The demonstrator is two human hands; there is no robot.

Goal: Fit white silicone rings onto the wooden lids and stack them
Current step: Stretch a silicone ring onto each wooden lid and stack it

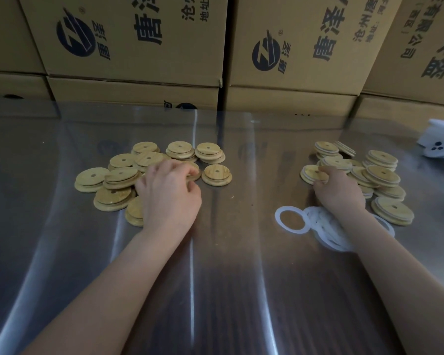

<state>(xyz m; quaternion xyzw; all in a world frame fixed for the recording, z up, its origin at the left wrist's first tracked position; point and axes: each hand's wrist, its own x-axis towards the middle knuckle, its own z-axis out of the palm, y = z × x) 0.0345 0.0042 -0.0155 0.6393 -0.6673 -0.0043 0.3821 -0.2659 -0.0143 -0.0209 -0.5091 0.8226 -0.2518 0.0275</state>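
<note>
The ringed lid (pixel 310 175), a wooden disc with a white band round its rim, lies just beyond the heap of white silicone rings (pixel 323 224), and the right hand (pixel 337 189) grips it with curled fingers over its near edge. The right wrist lies across that heap, whose rings overlap too much to count. One single ring (pixel 277 218) lies flat on the table (pixel 228 278), touching the heap's left side, and part of another ring (pixel 391 228) shows to the heap's right, past the forearm. Beyond and to the right of the heap sits the finished pile of lids (pixel 382 175), at least ten with white edges, some in short stacks and one tilted at the back. Well to the left of the heap is the bare pile of lids (pixel 118 175), at least eleven without rings, each with a small centre hole, several overlapping. The left hand (pixel 168 190) rests on that pile with fingers bent down round the edge of one bare lid (pixel 195 172). Far to the right of the heap, at the table's edge, lies a white cloth item (pixel 438 139) with dark dots. Behind everything stand printed cardboard boxes (pixel 139 47) in two tiers, four across in each as far as shows.
</note>
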